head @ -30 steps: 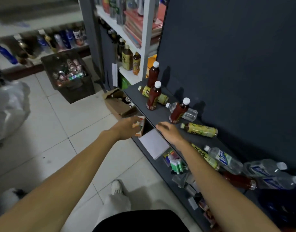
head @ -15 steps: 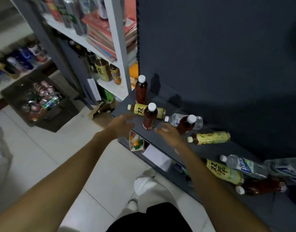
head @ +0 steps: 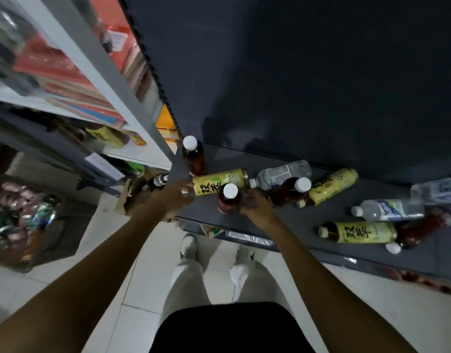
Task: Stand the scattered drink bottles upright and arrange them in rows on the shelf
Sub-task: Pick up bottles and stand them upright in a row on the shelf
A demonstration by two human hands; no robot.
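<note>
On the dark grey shelf (head: pixel 290 221) one dark tea bottle (head: pixel 193 157) stands upright at the back left. A second dark tea bottle (head: pixel 228 201) with a white cap stands nearer the front, and my right hand (head: pixel 255 203) is closed against its right side. Behind it lies a yellow-label tea bottle (head: pixel 220 183); my left hand (head: pixel 178 196) grips its neck end and hides the cap. A clear water bottle (head: pixel 283 174) lies beside it. A third dark bottle (head: pixel 289 191) stands just right of my right hand. Further right lie two yellow bottles (head: pixel 331 186) (head: pixel 364 231), a water bottle (head: pixel 390 209) and a dark bottle (head: pixel 423 228).
A white shelving unit (head: pixel 109 80) with red packs and bottles stands to the left. A torn cardboard box (head: pixel 134 200) and a dark crate of cans (head: pixel 25 220) sit on the tiled floor. My feet (head: pixel 190 247) are close under the shelf edge.
I have stepped closer and now look more steeply down. My left hand has reached the lying yellow bottle's neck, and my right hand has closed in on the front dark bottle.
</note>
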